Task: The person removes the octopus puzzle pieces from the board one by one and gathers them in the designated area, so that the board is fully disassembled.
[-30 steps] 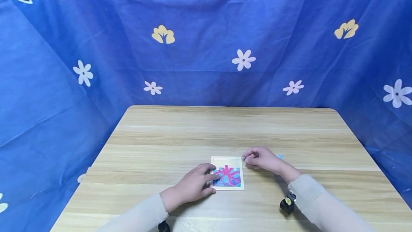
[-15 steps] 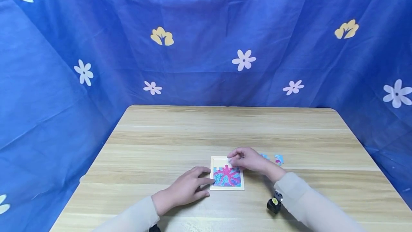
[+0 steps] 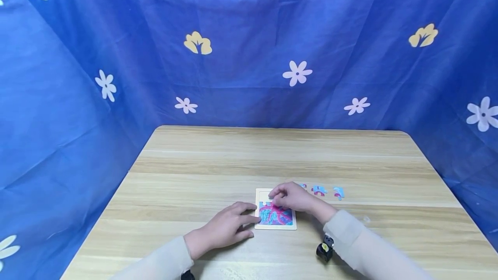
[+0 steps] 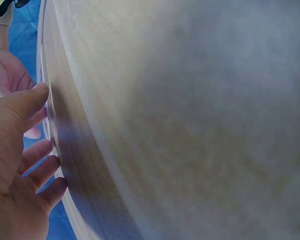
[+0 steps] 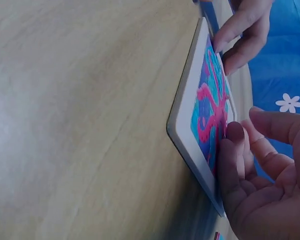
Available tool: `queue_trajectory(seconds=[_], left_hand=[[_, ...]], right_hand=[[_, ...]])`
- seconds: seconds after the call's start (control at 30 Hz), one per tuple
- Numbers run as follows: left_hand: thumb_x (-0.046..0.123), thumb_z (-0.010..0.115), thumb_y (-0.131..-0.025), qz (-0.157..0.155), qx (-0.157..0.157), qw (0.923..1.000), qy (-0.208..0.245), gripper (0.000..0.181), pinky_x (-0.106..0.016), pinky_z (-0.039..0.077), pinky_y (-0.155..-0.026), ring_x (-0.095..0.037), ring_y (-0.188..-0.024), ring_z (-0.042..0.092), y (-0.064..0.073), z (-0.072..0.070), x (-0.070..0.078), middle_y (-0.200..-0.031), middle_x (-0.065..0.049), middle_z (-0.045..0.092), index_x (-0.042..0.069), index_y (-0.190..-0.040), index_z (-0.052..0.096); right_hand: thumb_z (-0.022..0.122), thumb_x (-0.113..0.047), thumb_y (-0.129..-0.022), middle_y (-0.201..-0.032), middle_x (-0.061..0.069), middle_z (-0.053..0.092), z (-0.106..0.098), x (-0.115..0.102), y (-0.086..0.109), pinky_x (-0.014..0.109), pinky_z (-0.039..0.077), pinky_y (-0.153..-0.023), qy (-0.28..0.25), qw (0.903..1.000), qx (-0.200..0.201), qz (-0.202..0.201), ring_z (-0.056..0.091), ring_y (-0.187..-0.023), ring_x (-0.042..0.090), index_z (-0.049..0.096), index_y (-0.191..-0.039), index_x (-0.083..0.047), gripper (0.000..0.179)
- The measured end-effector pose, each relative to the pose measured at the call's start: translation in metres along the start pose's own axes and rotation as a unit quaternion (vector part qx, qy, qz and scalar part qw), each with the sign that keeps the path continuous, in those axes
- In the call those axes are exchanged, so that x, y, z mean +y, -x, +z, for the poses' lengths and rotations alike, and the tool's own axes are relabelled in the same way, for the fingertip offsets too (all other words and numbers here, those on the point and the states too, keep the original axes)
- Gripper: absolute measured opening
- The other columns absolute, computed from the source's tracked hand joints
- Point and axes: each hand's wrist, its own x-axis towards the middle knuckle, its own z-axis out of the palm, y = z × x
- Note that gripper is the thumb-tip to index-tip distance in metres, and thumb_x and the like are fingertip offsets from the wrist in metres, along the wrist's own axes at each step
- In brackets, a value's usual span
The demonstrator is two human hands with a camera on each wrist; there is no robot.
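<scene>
A jigsaw puzzle [image 3: 272,218] with a pink shape on blue and purple fills the lower part of a square, cream-framed puzzle board [image 3: 275,227]. My left hand [image 3: 225,226] lies left of it, fingers spread and fingertips at its left edge. Over the upper right of the picture is my right hand [image 3: 295,196], loosely bent, its fingertips right at the puzzle surface and hiding part of it. The right wrist view shows those fingers [image 5: 229,165] along the board, with no loose piece showing between them.
Several loose puzzle pieces lie right of the board: a blue and red piece [image 3: 319,190], a blue piece [image 3: 339,192], and another partly behind the right hand. Beneath is a wood-grain table [image 3: 218,163], with a blue patterned curtain [image 3: 249,55] behind it.
The right hand has moved left from beside the board onto its upper right part, uncovering loose pieces on the table. The left hand has drawn slightly back to the board's left edge.
</scene>
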Motion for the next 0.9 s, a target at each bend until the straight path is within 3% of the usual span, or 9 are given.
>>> queue_trajectory(seconds=[0.33,0.63,0.9], left_hand=[[0.033,0.071,-0.084,0.000,0.009,1.0000,-0.001,0.037,-0.040,0.043,-0.098,-0.025,-0.118,0.052,0.000,0.001,-0.001,-0.127,-0.010,0.056,0.015,-0.117,0.069],[0.032,0.072,-0.084,0.005,0.017,0.9998,-0.002,0.036,-0.039,0.044,-0.098,-0.025,-0.117,0.053,0.000,0.004,-0.002,-0.126,-0.010,0.056,0.014,-0.115,0.070],[0.033,0.072,-0.084,0.001,0.011,0.9999,0.003,0.037,-0.039,0.043,-0.099,-0.025,-0.118,0.052,-0.001,0.004,-0.003,-0.127,-0.010,0.056,0.014,-0.116,0.070]], right_hand=[[0.070,-0.008,-0.084,-0.078,-0.007,0.064,0.007,-0.006,0.000,0.029,0.049,-0.071,0.094,0.9954,0.015,-0.006,0.056,-0.073,0.009,0.073,-0.097,-0.007,0.014],[0.068,-0.008,-0.086,-0.077,-0.006,0.061,0.011,-0.008,0.000,0.029,0.047,-0.068,0.090,0.9959,0.008,0.008,0.054,-0.071,0.011,0.071,-0.096,-0.007,0.010],[0.070,-0.005,-0.083,-0.076,-0.006,0.062,0.011,-0.008,0.000,0.029,0.047,-0.068,0.081,0.9965,0.023,-0.003,0.056,-0.071,0.010,0.068,-0.090,-0.008,0.008]])
